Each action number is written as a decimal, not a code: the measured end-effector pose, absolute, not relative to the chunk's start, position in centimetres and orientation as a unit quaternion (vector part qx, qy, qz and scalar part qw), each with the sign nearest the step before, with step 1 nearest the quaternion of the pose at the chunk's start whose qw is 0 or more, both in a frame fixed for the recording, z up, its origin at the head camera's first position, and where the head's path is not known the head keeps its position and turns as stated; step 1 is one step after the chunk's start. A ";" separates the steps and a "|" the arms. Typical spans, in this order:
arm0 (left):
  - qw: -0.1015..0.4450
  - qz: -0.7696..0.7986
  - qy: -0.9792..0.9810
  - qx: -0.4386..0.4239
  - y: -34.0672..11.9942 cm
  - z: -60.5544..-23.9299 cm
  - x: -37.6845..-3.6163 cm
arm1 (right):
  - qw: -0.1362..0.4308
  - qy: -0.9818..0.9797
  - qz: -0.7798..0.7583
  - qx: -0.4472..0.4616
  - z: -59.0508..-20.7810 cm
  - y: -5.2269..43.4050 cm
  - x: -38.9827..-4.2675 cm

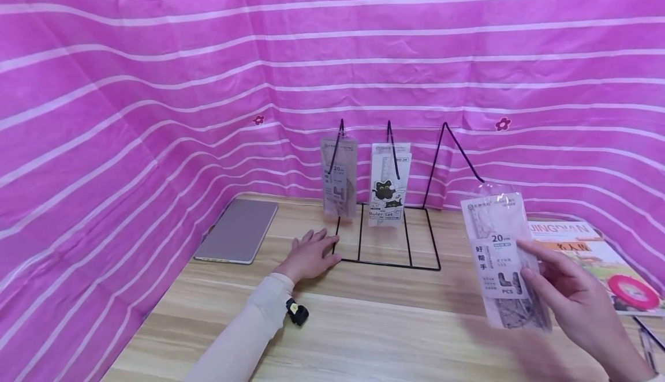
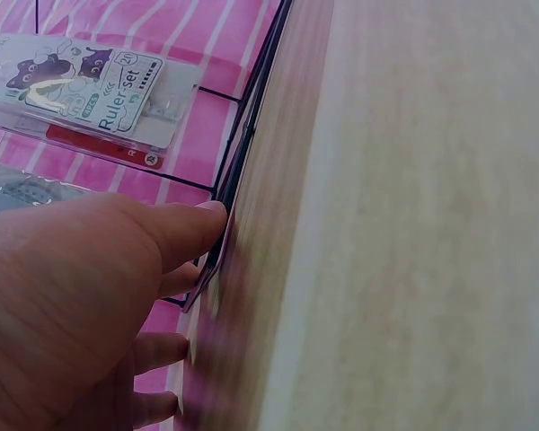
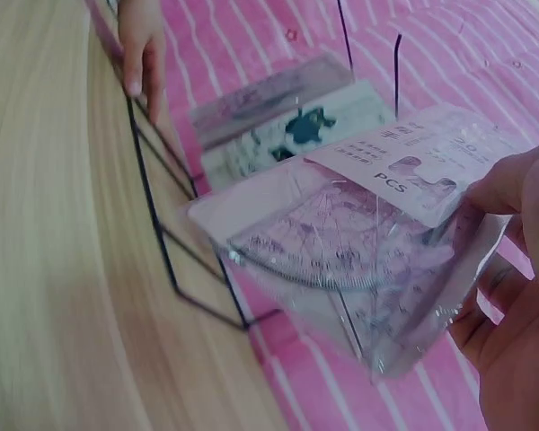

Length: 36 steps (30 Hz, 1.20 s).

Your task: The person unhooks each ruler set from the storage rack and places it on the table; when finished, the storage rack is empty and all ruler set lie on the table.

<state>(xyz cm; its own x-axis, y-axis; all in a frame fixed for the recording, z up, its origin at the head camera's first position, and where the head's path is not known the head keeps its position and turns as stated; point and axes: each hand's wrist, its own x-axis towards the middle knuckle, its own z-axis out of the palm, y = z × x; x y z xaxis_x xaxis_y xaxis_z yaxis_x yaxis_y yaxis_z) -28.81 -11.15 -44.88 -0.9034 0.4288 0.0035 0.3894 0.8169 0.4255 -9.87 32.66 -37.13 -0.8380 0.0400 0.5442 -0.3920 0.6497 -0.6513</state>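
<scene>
- Closest up, the right hand (image 1: 576,301) has its fingers and thumb pinched on a clear ruler-set packet (image 1: 501,258), held up off the wooden table (image 1: 363,324) just right of the rack.
- A bit further back, the left hand (image 1: 310,253) lies flat on the table with fingers straight, touching the black wire rack (image 1: 387,238) at its base, gripping nothing.
- Two more packets (image 1: 389,184) hang on the rack hooks.
- A grey tablet (image 1: 238,230) sits far left.

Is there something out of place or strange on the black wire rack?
One hook of the rack stands bare, while the other two carry ruler packs. A third pack is off the rack, held in the right hand. Nothing looks spilled or damaged.
</scene>
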 end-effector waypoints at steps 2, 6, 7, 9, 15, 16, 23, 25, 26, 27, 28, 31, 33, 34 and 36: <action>0.047 0.216 0.951 0.216 -11.2 -44.8 -28.8 | 0.255 -0.871 0.406 0.105 -37.5 33.2 -9.8; 0.049 0.215 0.952 0.213 -11.2 -44.8 -28.7 | 0.235 -0.881 0.400 0.090 -38.5 34.3 -10.3; 0.050 0.214 0.952 0.212 -11.2 -44.8 -28.7 | 0.231 -0.885 0.396 0.081 -38.8 34.5 -10.5; 0.050 0.215 0.952 0.211 -11.3 -44.9 -28.7 | 0.225 -0.897 0.377 0.059 -39.3 34.7 -11.1; 0.052 0.215 0.952 0.212 -11.3 -44.9 -28.7 | 0.180 -0.925 0.334 0.011 -40.1 34.3 -13.6; 0.052 0.215 0.952 0.211 -11.3 -44.9 -28.7 | 0.168 -0.929 0.331 0.005 -40.1 34.1 -14.1; 0.054 0.210 0.953 0.210 -11.1 -44.8 -28.8 | 0.087 -0.946 0.312 -0.005 -40.4 33.1 -17.5; 0.054 0.207 0.954 0.210 -11.1 -44.8 -28.8 | 0.071 -0.946 0.316 -0.004 -40.7 32.9 -18.4; 0.053 0.205 0.955 0.210 -11.2 -44.9 -28.8 | 0.067 -0.946 0.317 -0.001 -40.8 32.9 -18.9; 0.053 0.203 0.955 0.209 -11.2 -44.9 -28.8 | 0.061 -0.948 0.313 -0.004 -41.0 32.8 -19.3; 0.053 0.202 0.955 0.209 -11.2 -44.9 -28.8 | 0.056 -0.948 0.313 -0.005 -41.2 32.9 -19.8; 0.052 0.205 0.955 0.209 -11.2 -44.9 -28.8 | 0.036 -0.950 0.309 -0.011 -41.6 33.2 -20.9; 0.053 0.204 0.955 0.209 -11.2 -44.9 -28.8 | 0.019 -0.952 0.305 -0.019 -41.8 33.4 -21.5; 0.053 0.203 0.955 0.209 -11.2 -44.9 -28.8 | 0.015 -0.953 0.301 -0.020 -41.8 33.5 -21.7; 0.051 0.204 0.955 0.209 -11.2 -44.8 -28.8 | 0.010 -0.956 0.291 -0.022 -41.9 33.8 -22.3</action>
